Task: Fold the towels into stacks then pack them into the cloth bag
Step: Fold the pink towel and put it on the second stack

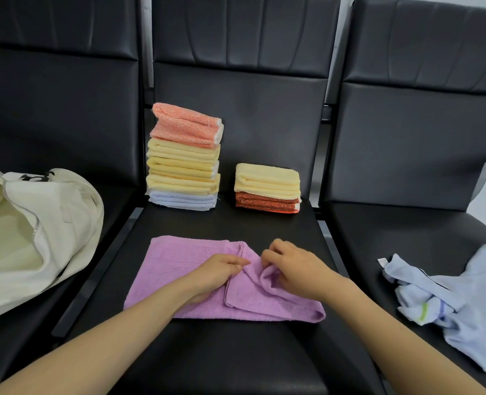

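A purple towel (pixel 179 266) lies half folded on the middle black seat. My left hand (pixel 219 273) rests on it with its fingers pinching a fold at the centre. My right hand (pixel 290 266) grips the raised right flap of the same towel. Behind it stand two folded stacks: a tall stack (pixel 183 158) of pink, yellow and pale blue towels, and a short stack (pixel 267 188) of one yellow towel over an orange one. A cream cloth bag (pixel 51 223) lies with its zip undone on the left seat.
Crumpled light blue towels (pixel 469 297) lie on the right seat. The three black padded seats (pixel 236 352) have tall backrests behind them. Narrow gaps with metal rails separate the seats.
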The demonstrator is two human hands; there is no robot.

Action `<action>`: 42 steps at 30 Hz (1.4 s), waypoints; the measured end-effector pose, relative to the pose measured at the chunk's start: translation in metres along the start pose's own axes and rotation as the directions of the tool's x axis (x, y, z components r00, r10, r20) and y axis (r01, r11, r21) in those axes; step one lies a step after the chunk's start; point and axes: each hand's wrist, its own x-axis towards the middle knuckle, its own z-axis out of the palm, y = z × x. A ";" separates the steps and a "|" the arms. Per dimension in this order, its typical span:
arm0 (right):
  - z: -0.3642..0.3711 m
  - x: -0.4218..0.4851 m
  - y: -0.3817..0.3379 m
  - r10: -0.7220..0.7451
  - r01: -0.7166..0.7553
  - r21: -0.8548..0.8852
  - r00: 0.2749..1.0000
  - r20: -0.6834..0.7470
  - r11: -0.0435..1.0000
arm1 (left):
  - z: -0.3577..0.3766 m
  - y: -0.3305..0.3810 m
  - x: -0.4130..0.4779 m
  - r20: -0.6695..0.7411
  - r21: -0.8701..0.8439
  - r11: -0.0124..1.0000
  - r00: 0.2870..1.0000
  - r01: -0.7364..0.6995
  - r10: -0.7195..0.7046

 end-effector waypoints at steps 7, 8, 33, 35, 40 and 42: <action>0.004 0.004 -0.001 -0.175 0.173 -0.029 0.973 -0.149 0.985 | 0.000 0.001 -0.002 0.009 0.008 1.000 1.000 0.002 -0.002; 0.002 0.004 0.000 -0.193 0.200 0.010 0.956 -0.221 0.980 | 0.000 0.001 -0.002 0.011 -0.012 1.000 1.000 -0.004 0.004; -0.020 -0.021 0.015 0.224 -0.436 0.354 0.835 0.503 0.827 | 0.008 0.002 -0.012 0.031 0.020 1.000 1.000 0.007 -0.008; -0.020 -0.023 0.011 0.269 -0.367 0.396 0.921 0.282 0.842 | 0.010 0.004 -0.014 0.002 0.166 0.985 0.998 -0.055 0.055; -0.018 -0.037 0.007 0.195 -0.287 0.341 0.940 0.279 0.895 | 0.009 0.003 -0.021 0.064 0.400 0.911 0.995 -0.100 0.080; -0.013 -0.042 0.013 0.230 -0.347 0.300 0.903 0.364 0.888 | 0.010 0.000 -0.020 0.000 0.426 0.892 0.986 -0.151 0.167</action>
